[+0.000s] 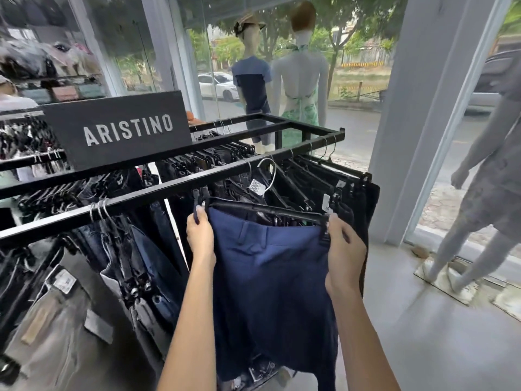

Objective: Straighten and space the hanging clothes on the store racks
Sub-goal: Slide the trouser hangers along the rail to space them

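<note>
Navy blue trousers (265, 266) hang from a black clip hanger (265, 209) whose metal hook (269, 170) sits near the black rack rail (158, 190). My left hand (200, 234) grips the left end of the waistband and hanger. My right hand (345, 249) grips the right end at the clip. Dark jeans (135, 258) hang to the left on the same rail, and more dark trousers (332, 190) hang behind on the right.
A black "ARISTINO" sign (121, 128) stands on the rack top. Grey trousers (56, 320) hang at the near left. Two mannequins (301, 80) stand at the window behind, and a grey mannequin (485, 193) stands at the right on the floor.
</note>
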